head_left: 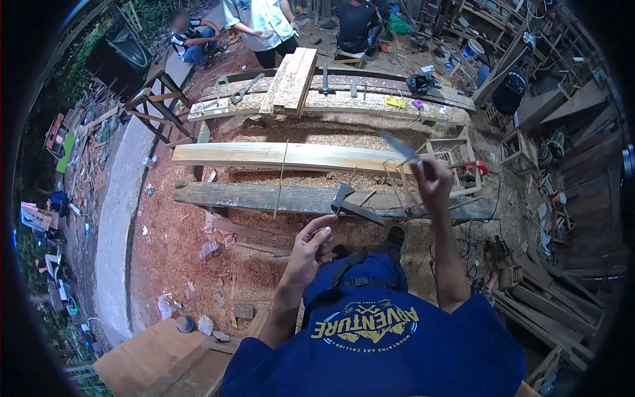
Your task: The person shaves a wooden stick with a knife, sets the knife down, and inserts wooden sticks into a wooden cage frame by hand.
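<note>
My right hand (433,184) is raised over the right end of the near bench, closed around the handle of a knife (399,145). Its blade points up and to the left. Lower down, in front of my body, my left hand (311,250) pinches a thin, stick-like piece (336,214) whose kind I cannot make out. Just beyond those fingertips a hatchet (342,196) lies on the dark weathered beam (258,196), its dark handle slanting to the right. Behind it stretches a pale planed timber (245,155), crossed by a thin wooden strip (284,175).
A farther bench bears stacked boards (291,83), a hammer (325,79), a handsaw (246,89) and a yellow item (395,101). A small wooden frame (456,159) stands at the right. Other people (261,30) are at the back. Shavings cover the ground (178,251).
</note>
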`<state>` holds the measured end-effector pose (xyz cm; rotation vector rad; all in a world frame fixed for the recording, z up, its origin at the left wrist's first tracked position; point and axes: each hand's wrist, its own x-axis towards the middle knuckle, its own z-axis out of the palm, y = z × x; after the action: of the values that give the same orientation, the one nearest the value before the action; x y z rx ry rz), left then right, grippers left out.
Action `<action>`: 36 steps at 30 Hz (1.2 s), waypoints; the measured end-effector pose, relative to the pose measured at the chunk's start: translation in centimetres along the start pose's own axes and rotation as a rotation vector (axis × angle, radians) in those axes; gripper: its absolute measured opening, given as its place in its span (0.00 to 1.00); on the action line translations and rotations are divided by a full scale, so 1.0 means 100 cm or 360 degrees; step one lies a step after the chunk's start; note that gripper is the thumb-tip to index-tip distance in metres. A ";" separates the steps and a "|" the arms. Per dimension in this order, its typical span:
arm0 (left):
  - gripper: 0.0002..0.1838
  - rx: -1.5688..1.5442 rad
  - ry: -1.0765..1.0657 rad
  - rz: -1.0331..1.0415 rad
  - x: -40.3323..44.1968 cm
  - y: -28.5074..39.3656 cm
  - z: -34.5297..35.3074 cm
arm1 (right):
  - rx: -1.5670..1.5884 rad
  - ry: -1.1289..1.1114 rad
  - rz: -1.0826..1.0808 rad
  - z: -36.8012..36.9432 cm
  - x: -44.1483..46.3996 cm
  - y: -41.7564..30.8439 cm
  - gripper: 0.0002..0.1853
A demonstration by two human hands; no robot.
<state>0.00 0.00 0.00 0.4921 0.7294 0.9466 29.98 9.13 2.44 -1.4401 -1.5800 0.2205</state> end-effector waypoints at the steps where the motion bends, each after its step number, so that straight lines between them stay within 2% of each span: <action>1: 0.18 0.0120 0.0048 0.0100 0.003 -0.004 0.003 | 0.0071 -0.0034 -0.0041 0.004 -0.010 -0.007 0.14; 2: 0.17 0.0242 0.0095 0.0193 0.004 -0.007 0.006 | 0.0269 -0.0151 0.0031 0.008 -0.020 -0.018 0.14; 5: 0.14 0.0895 0.0288 0.0532 0.004 0.005 0.010 | 0.0428 -0.0410 0.0244 0.027 -0.035 -0.064 0.14; 8: 0.12 0.1239 0.0376 0.0738 0.006 0.014 0.016 | 0.0943 -0.0494 0.0654 0.042 -0.034 -0.071 0.19; 11: 0.13 0.1505 0.0308 0.0739 -0.001 0.025 0.022 | 0.1049 -0.0515 0.0713 0.042 -0.031 -0.074 0.21; 14: 0.13 0.1582 0.0284 0.0784 -0.004 0.029 0.019 | 0.1157 -0.0550 0.0584 0.048 -0.033 -0.063 0.14; 17: 0.10 0.2064 0.0418 0.1100 -0.006 0.036 0.017 | 0.1111 -0.0710 0.0604 0.037 -0.034 -0.057 0.09; 20: 0.08 0.2560 0.0571 0.1094 -0.004 0.046 0.012 | 0.1019 -0.0911 0.0617 0.030 -0.039 -0.054 0.07; 23: 0.06 0.2760 0.0963 0.1629 0.004 0.052 0.024 | 0.1082 -0.0766 0.0488 0.032 -0.053 -0.059 0.07; 24: 0.09 0.2761 0.1127 0.1673 0.003 0.052 0.031 | 0.1312 -0.0623 0.0672 0.036 -0.060 -0.067 0.05; 27: 0.15 0.1716 0.1237 0.1727 0.016 0.030 0.027 | 0.1347 -0.0314 0.0713 0.052 -0.078 -0.070 0.04; 28: 0.28 0.1624 0.1178 0.1680 0.021 0.023 0.025 | 0.1351 -0.0302 0.0731 0.054 -0.081 -0.070 0.04; 31: 0.37 0.1329 0.1257 0.1907 0.037 0.000 0.038 | 0.1338 -0.0233 0.0850 0.052 -0.082 -0.084 0.04; 35: 0.39 0.1311 0.1150 0.1982 0.044 -0.004 0.047 | 0.1563 0.0022 0.1028 0.058 -0.079 -0.096 0.05; 36: 0.34 0.1092 0.0945 0.1709 0.044 -0.001 0.052 | 0.1605 0.0004 0.1064 0.059 -0.080 -0.095 0.06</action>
<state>5.56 3.35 1.89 1.3072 1.3872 1.8913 18.15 2.23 1.64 -1.0528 -0.6905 1.2066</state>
